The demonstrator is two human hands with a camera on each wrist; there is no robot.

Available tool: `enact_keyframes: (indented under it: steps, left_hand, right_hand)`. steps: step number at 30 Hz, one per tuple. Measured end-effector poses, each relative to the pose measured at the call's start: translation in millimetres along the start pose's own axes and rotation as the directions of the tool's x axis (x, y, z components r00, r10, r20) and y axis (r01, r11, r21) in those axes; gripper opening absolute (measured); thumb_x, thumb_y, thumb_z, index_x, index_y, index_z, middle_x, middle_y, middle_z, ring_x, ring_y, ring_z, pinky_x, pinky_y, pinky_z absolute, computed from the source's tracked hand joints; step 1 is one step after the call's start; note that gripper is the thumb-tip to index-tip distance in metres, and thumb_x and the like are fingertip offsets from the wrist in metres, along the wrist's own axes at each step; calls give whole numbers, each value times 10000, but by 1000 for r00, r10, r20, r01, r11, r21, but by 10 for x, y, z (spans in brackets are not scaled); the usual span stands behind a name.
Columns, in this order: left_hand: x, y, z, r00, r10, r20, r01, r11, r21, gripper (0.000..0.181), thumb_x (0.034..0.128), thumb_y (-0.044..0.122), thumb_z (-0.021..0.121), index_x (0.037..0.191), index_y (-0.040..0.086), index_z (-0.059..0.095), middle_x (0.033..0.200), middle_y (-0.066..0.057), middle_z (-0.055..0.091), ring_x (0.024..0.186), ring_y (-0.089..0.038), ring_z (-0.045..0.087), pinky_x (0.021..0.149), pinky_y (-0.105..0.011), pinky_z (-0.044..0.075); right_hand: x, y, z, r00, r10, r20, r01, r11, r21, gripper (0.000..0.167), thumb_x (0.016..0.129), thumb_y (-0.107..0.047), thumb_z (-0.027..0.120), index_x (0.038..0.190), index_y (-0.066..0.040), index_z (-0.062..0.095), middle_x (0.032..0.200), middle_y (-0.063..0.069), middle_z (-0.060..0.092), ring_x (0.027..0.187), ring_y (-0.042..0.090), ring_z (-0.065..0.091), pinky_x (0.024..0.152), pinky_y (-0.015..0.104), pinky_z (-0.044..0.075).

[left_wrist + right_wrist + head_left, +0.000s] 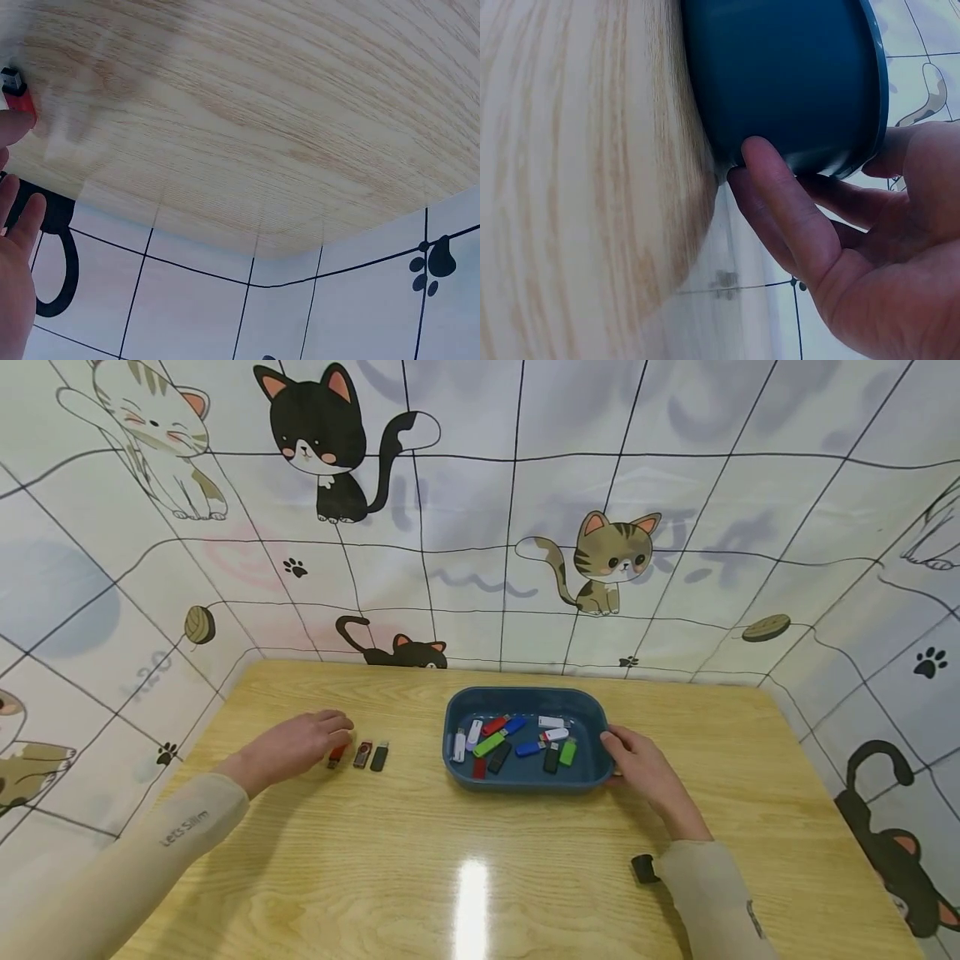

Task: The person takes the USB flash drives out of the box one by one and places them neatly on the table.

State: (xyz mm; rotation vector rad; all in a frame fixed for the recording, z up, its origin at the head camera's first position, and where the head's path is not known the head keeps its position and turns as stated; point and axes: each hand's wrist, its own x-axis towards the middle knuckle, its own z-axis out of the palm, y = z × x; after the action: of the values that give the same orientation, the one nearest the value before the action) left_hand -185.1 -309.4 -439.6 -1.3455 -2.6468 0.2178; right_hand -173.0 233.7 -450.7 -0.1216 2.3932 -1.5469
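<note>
Left hand (300, 746): over the left of the worktop (360, 868), nearly closed at the fingertips, apparently pinching the red USB stick (337, 755).
Left-end place: red USB stick at the row's left end, connector toward the worktop's front edge.
Rest of the row: red-and-silver stick (362, 754), then black stick (379, 756), near each other but apart.
Step in hand: probably lining up sticks outside the tray; laying down or picking up, cannot tell.
Next move: likely calls for easing the pinch once level with the neighbours, or lifting without nudging them.
Blue tray (525, 783): upright, by the middle of the worktop's back edge.
Tray's left half: white stick (459, 745), lime stick (489, 743) and several others, loose, some touching.
Tray's right half: dark stick (551, 757), green stick (568, 752), more white and blue ones.
Right hand (641, 764): curled on the tray's right end, thumb at rim, fingers against outer wall.
</note>
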Motion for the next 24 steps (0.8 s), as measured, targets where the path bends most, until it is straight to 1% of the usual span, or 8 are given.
enact_keyframes:
  steps: [5,10,13,15,17,19,22,24]
  left_hand:
    - [-4,1,32,999,3,38,-2,1000,-7,319,846,-141,751,1109,34,710,1186,-110,675,1128,-283,640,932,-426,556]
    - [-11,-8,42,998,50,42,-50,999,-13,291,846,-114,755,1084,49,716,1127,-88,680,1046,-254,646,870,-408,572]
    - [-12,-19,41,997,58,52,-58,998,-4,268,844,-95,763,1054,63,713,1078,-64,676,992,-230,642,844,-391,573]
    - [-17,-28,32,997,50,64,-50,999,-2,250,841,-87,772,1021,76,712,1037,-44,670,953,-210,637,831,-379,574]
    - [-24,-33,20,996,36,84,-35,999,-8,224,846,-69,780,980,91,701,981,-19,647,897,-185,625,792,-351,575]
    - [-25,-27,-2,995,15,99,-11,999,-36,193,862,-36,783,945,109,687,932,13,616,845,-152,610,738,-321,571]
    - [-23,-12,-7,996,-7,90,15,996,-89,171,876,14,797,900,127,670,866,44,570,762,-103,575,651,-281,546]
    - [-22,-4,1,997,-17,78,26,993,-118,158,886,47,804,891,133,671,851,56,561,739,-81,558,631,-274,538]
  right_hand:
    - [16,10,-7,1000,-8,1,8,1000,-13,622,1136,-325,396,1576,99,281,1548,359,369,1310,484,536,857,445,598]
    - [13,9,-7,1000,-14,6,14,1000,-18,631,1135,-335,400,1577,99,279,1558,361,352,1324,494,518,855,443,599]
    - [15,8,-7,1000,-16,6,17,1000,-18,633,1135,-339,397,1577,97,280,1556,357,358,1320,487,524,855,429,600]
    - [21,11,-7,1000,-11,2,11,1000,-15,635,1133,-348,406,1578,89,290,1557,347,366,1315,479,531,860,420,599]
    - [26,17,-4,1000,-10,0,10,1000,-21,637,1132,-354,403,1578,87,292,1557,343,371,1313,473,536,861,413,598]
    - [33,31,-4,1000,-8,-1,8,1000,-21,637,1132,-357,404,1579,84,294,1557,340,372,1313,472,536,862,411,598]
    - [40,49,-9,1000,-9,-6,9,1000,-21,630,1131,-350,410,1578,80,301,1556,337,378,1316,472,535,855,407,601]
    - [41,60,-18,1000,-10,-7,10,1000,-19,624,1132,-343,411,1578,80,303,1556,338,379,1319,475,532,854,406,601]
